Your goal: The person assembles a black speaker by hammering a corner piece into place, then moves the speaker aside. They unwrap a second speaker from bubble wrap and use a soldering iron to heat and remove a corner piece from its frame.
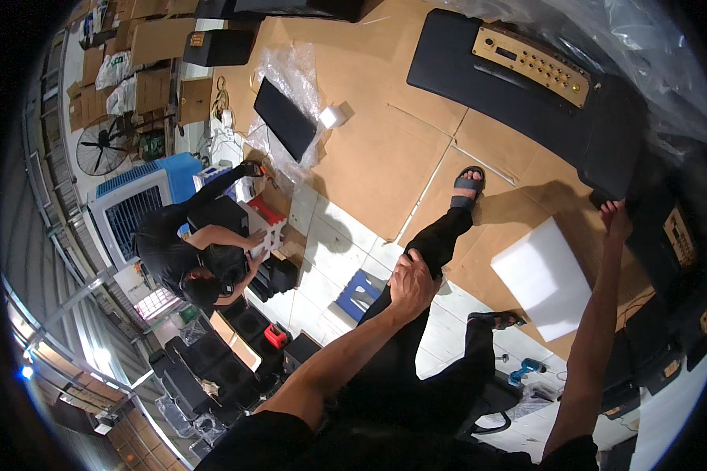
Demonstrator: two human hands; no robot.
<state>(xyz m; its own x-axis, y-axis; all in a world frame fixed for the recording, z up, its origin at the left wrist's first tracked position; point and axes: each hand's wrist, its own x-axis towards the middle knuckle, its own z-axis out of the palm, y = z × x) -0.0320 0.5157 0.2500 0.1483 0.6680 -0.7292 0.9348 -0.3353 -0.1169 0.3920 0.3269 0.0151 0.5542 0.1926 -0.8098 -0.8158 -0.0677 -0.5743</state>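
My left hand rests on my bent knee, its fingers spread over the black trouser leg and holding no object. My right arm reaches out to the right, where my right hand has its fingers curled at the near corner of a large black speaker cabinet. That cabinet lies on cardboard and carries a gold control panel with several knobs. What the fingertips press on is partly hidden. Beside my right forearm lies a white foam block.
Flat cardboard covers much of the tiled floor. A blue stool and a blue power drill are near my legs. At left a co-worker handles a white-and-red piece. More black cabinets stand at right.
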